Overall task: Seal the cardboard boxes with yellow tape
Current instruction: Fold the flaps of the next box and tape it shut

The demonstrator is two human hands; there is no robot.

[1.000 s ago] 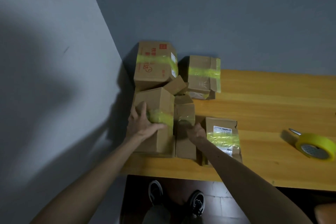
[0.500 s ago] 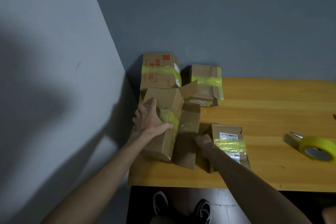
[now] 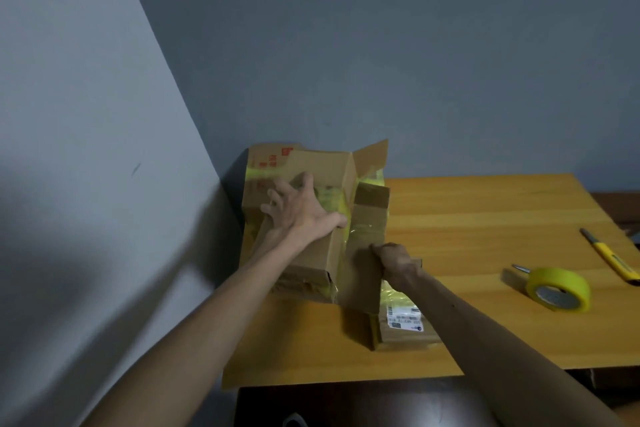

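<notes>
Raised since a moment ago, your open box (image 3: 311,260) now leans against the red-printed box (image 3: 263,163), left grip (image 3: 304,211) spread flat on its yellow-taped top, right grip (image 3: 396,262) pinching its loose flap (image 3: 363,274), labelled box (image 3: 405,329) under your wrist, tape roll (image 3: 557,288) and yellow tool (image 3: 609,258) well apart on the desk (image 3: 467,218).

Dim, flat indoor light. Broad soft shadow across left wall (image 3: 86,218); short shadow left of tape roll (image 3: 557,284). Soft focus throughout, wide-angle bending at edges.
</notes>
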